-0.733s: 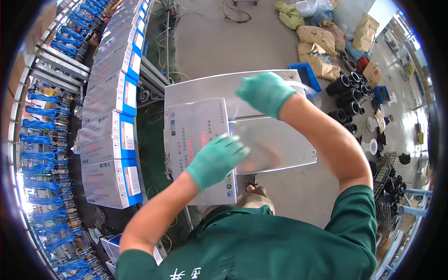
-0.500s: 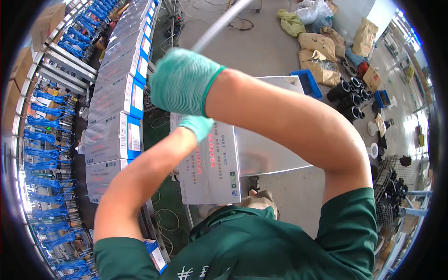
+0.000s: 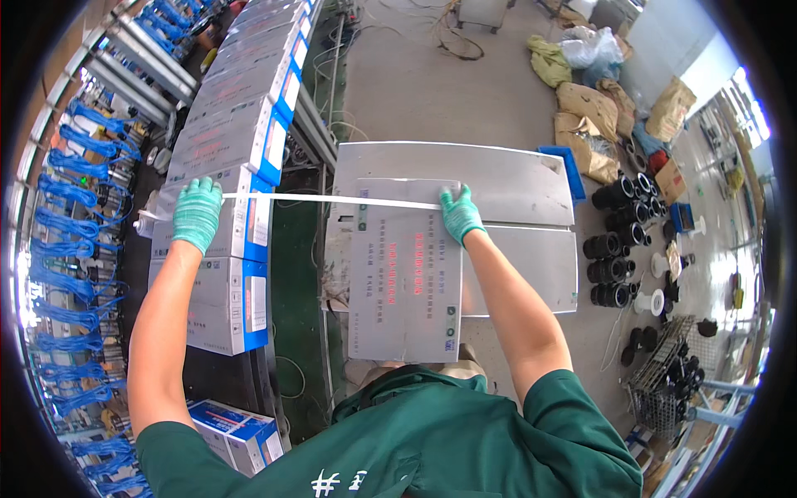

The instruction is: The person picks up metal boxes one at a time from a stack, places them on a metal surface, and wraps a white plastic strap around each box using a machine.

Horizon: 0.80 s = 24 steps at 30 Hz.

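Observation:
A narrow white strap point(image 3: 332, 198) is stretched nearly straight between my hands, across the far part of a grey carton point(image 3: 407, 278) with red and dark print. My left hand point(image 3: 198, 216), in a green knit glove, grips the strap's left end over the row of cartons point(image 3: 207, 303) on my left. At the carton's far right corner my right hand point(image 3: 462, 216), gloved alike, is closed on the other end of the strap. The carton lies flat on a metal-topped table point(image 3: 515, 178) right before me.
Blue cable coils point(image 3: 70, 220) hang along the rack at far left. A blue and white carton point(image 3: 237, 432) sits low by my left arm. Black cylindrical parts point(image 3: 610, 249) and a wire basket point(image 3: 660, 365) stand on the floor to the right, with brown sacks point(image 3: 585, 137) farther off.
My hands, close together with my right arm crossing in front, have moved apart to left and right. The strap, slanting up past my right hand before, now spans level between them.

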Motion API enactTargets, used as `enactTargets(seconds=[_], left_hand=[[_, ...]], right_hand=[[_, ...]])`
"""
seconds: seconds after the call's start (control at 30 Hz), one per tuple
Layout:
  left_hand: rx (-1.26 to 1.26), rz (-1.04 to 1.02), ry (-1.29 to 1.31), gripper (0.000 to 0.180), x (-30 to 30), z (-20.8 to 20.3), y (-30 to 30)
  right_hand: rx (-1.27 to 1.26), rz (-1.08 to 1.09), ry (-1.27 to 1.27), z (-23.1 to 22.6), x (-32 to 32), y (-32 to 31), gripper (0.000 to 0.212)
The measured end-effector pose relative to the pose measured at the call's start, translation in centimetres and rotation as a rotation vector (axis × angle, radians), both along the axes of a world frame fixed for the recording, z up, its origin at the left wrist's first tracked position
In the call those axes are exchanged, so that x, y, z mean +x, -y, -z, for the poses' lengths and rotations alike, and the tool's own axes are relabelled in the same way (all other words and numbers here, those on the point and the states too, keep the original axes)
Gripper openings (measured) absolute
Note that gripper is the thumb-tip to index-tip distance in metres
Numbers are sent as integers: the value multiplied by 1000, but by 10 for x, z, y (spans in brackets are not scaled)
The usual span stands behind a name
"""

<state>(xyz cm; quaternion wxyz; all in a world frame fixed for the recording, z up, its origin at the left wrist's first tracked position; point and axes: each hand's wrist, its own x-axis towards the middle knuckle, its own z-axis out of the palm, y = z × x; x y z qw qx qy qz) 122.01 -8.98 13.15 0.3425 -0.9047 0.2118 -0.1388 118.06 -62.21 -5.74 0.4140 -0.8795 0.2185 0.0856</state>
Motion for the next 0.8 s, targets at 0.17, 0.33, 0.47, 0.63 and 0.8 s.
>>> enactTargets(seconds=[0.17, 0.33, 0.47, 0.63, 0.8], left_hand=[[-108, -323, -101, 13, 9, -21, -14], [-603, 15, 84, 14, 29, -33, 0], [-2010, -203, -760, 24, 28, 17, 48], [-2386, -609, -829, 22, 22, 142, 87], [-2280, -757, -619, 16, 18, 256, 98]], right_hand=[[-187, 57, -56, -26, 0, -28, 87], [-307, 76, 10, -37, -4, -40, 87], [-349, 85, -26, -36, -2, -42, 84], [-348, 98, -35, -33, 0, -44, 82], [-357, 124, -5, -28, 1, -46, 79]])
